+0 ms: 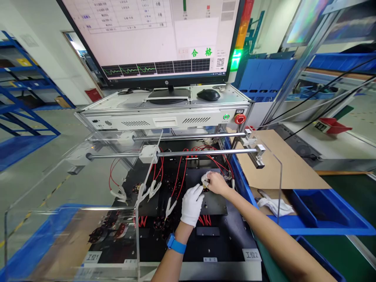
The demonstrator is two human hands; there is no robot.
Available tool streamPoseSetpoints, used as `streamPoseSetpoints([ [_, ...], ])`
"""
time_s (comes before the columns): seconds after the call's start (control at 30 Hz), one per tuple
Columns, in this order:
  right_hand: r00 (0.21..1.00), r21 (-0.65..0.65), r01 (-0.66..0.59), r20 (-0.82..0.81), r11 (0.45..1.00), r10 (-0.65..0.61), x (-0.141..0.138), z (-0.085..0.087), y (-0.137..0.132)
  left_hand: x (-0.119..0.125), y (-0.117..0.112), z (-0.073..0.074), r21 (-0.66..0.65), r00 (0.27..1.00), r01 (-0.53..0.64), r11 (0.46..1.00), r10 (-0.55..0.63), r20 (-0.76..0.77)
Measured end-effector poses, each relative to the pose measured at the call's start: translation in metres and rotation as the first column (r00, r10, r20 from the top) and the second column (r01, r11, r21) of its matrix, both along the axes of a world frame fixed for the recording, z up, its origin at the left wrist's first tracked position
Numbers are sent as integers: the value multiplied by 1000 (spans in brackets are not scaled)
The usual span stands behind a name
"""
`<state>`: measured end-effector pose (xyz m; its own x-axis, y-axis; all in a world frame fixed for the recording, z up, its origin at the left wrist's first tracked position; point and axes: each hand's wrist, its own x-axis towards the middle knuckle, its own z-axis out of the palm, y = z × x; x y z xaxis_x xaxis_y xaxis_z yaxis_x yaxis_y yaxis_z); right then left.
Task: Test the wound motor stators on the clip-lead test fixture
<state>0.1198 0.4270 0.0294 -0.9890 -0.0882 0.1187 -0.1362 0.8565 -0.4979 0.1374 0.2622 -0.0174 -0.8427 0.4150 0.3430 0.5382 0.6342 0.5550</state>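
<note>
My left hand, in a white glove, reaches over the black fixture on the right-hand side, its fingers close together and their tips bent toward a small round part. Curled over that part from the other side is my right hand, bare apart from white coverings on its fingertips. The fingers of both hands meet there and hide most of the part, so what each one pinches cannot be made out. White-sleeved test clips on red wires lie just left of my left hand.
A clear guard panel and metal rails stand around the fixture. Several wound motor stators lie at the left. A monitor and red stop button are behind. Blue trays and a white glove sit right.
</note>
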Motion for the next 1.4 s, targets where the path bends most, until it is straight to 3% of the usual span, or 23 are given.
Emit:
streamPoseSetpoints([
  [0.1, 991, -205, 107, -57, 973, -121, 16, -9, -1, 12, -4, 2, -82, 996, -37, 996, 30, -83],
  [0.2, 917, -452, 390, 115, 802, -381, 39, -31, -8, 28, -11, -3, -174, 997, 6, 985, -19, -70],
  [0.27, 863, -475, 502, 337, 723, -377, 49, -44, -14, 37, -17, -9, -146, 997, 45, 988, -54, -58],
  [0.33, 850, -473, 498, 433, 727, -301, 54, -51, -17, 39, -22, -14, -21, 997, -3, 1000, 2, -72],
  [0.4, 868, -481, 470, 402, 740, -290, 56, -53, -14, 35, -25, -15, 94, 992, -91, 991, 98, -76],
  [0.57, 901, -378, 421, 282, 824, -331, 66, -47, 1, 9, -16, -4, 77, 976, -182, 980, 190, -108],
  [0.7, 907, -214, 393, 254, 894, -337, 74, -47, 3, -2, -12, 1, -42, 984, -41, 998, 34, -175],
  [0.8, 914, -186, 338, 298, 923, -275, 74, -49, 14, -3, -11, 0, -57, 977, 27, 998, -39, -211],
  [0.83, 921, -200, 331, 280, 922, -271, 72, -49, 20, -2, -11, 1, -60, 976, 49, 997, -61, -209],
  [0.9, 912, -230, 408, 154, 884, -381, 62, -51, 36, -1, -12, 5, -82, 977, 104, 991, -117, -178],
  [0.97, 826, -237, 544, -19, 805, -563, 44, -54, 51, 0, -13, 11, -121, 983, 126, 985, -141, -121],
  [1.03, 744, -192, 632, -120, 751, -657, 21, -59, 62, 3, -16, 17, -171, 989, 113, 979, -127, -71],
  [1.17, 742, -90, 665, -40, 742, -670, -18, -73, 70, 12, -26, 16, -224, 998, 1, 975, -17, -65],
  [1.23, 728, -74, 684, 25, 725, -685, -23, -78, 72, 17, -31, 10, -142, 994, -85, 986, 73, -87],
  [1.3, 723, -71, 690, 43, 720, -689, -17, -76, 73, 18, -33, 7, 69, 979, -178, 982, 184, -83],
  [1.4, 739, -73, 673, 31, 736, -673, 4, -60, 69, 14, -27, 11, 349, 964, -256, 901, 265, 24],
])
